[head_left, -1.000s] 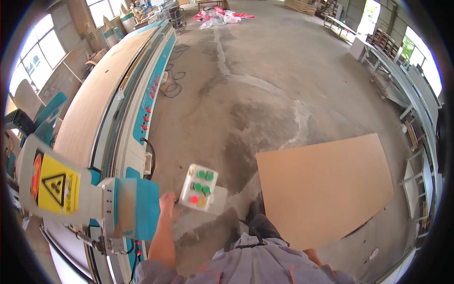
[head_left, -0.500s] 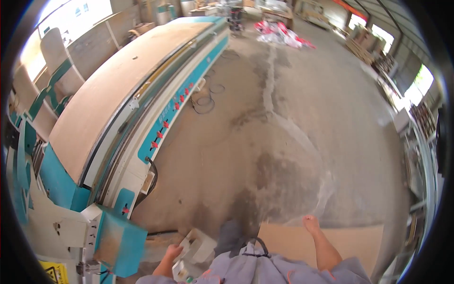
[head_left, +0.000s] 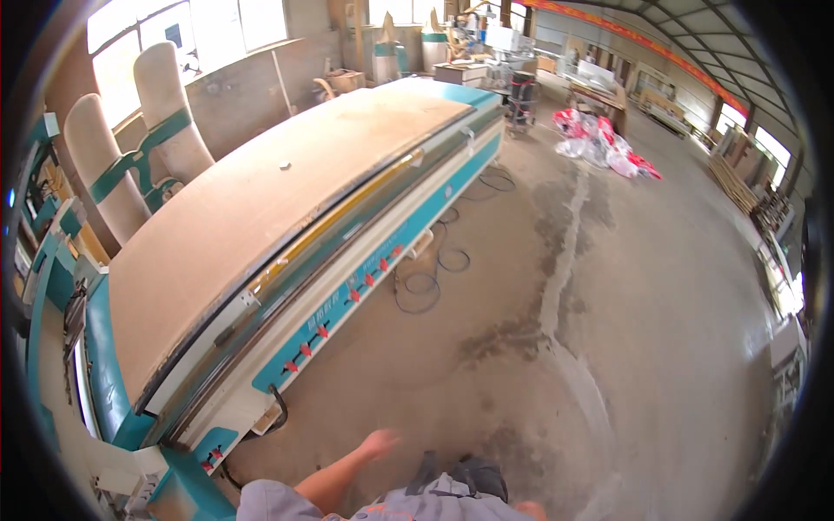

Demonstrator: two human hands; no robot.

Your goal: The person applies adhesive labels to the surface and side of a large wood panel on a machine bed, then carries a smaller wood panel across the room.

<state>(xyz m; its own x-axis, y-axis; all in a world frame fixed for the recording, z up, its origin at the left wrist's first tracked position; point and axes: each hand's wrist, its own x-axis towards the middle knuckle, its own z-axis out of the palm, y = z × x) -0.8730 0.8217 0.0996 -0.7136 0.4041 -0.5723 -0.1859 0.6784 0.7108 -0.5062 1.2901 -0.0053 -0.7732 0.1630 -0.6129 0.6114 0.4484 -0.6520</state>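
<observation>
My left hand (head_left: 378, 445) reaches forward from the lower edge, blurred, with nothing in it and its fingers loosely apart. It hovers over the concrete floor (head_left: 660, 330), just right of the near corner of a long teal and white machine (head_left: 347, 295). A large brown board (head_left: 261, 208) lies flat on the machine's bed. My right hand is out of the picture; only a sliver of skin shows at the bottom edge by my grey shirt (head_left: 434, 504).
Black cables (head_left: 421, 282) coil on the floor beside the machine. A red and white heap (head_left: 604, 143) lies further back. Two tall padded shapes (head_left: 130, 148) stand by the windows at left. Racks (head_left: 764, 200) line the right wall.
The view has swung up and to the left. The button box near my left hand and the brown board on the floor have left the picture, and so has my right hand.
</observation>
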